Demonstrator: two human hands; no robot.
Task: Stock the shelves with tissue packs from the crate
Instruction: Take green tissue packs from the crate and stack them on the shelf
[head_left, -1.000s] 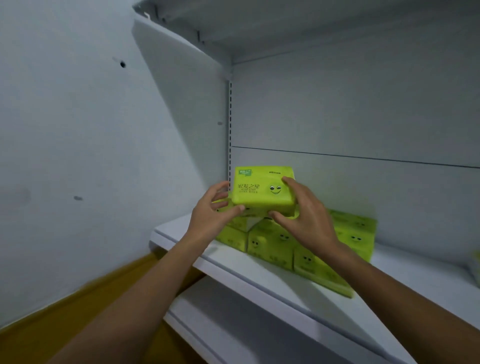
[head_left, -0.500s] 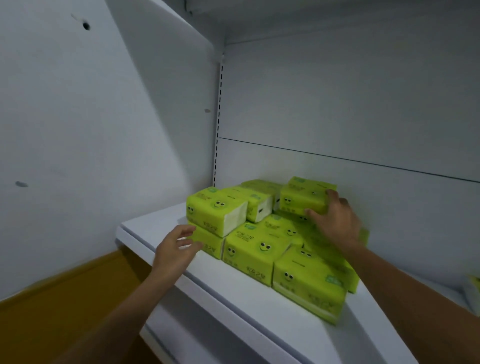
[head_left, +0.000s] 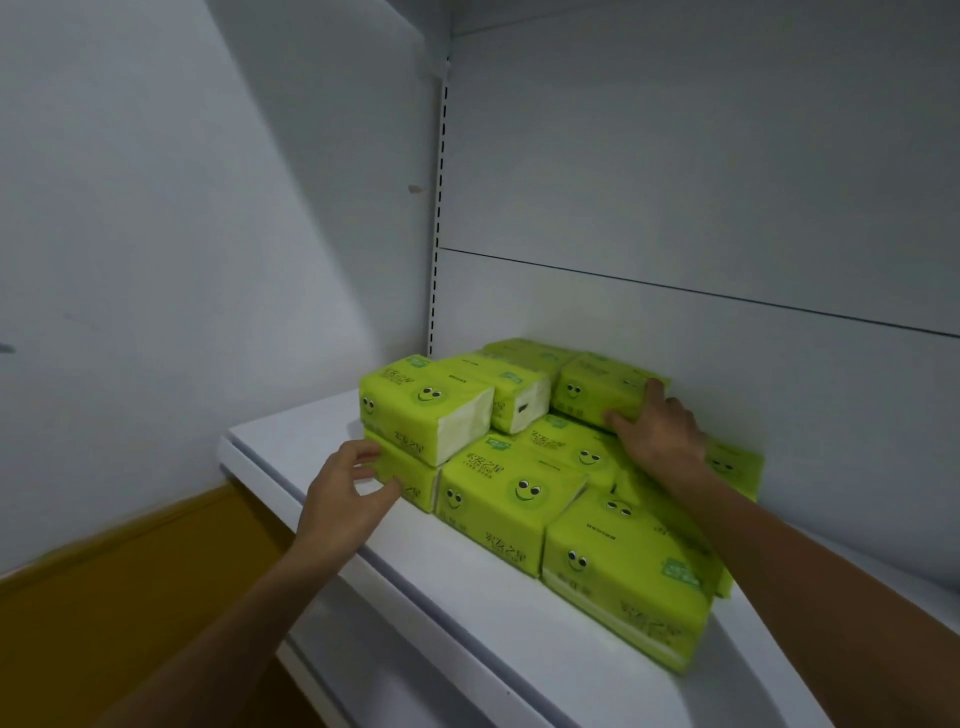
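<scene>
Several lime-green tissue packs with smiley faces are stacked in two layers on the white shelf (head_left: 317, 441), pushed into its back left corner. My right hand (head_left: 657, 434) grips the right end of the top-layer pack (head_left: 592, 389) by the back panel, thumb on its front face and a finger over its top. My left hand (head_left: 345, 496) hovers at the shelf's front edge with fingers loosely curled, thumb tip at the bottom-left pack (head_left: 410, 475), holding nothing. No crate is in view.
A slotted metal upright (head_left: 440, 208) runs up the back corner beside the white side wall. Bare shelf surface lies in front of the stack and to its left. A lower shelf (head_left: 332, 639) shows beneath, and a yellow band (head_left: 130, 571) at lower left.
A second ago both hands held one pack in front of the stack. It now lies on the top layer at the back right; my left hand has let go and dropped to the bottom-left pack.
</scene>
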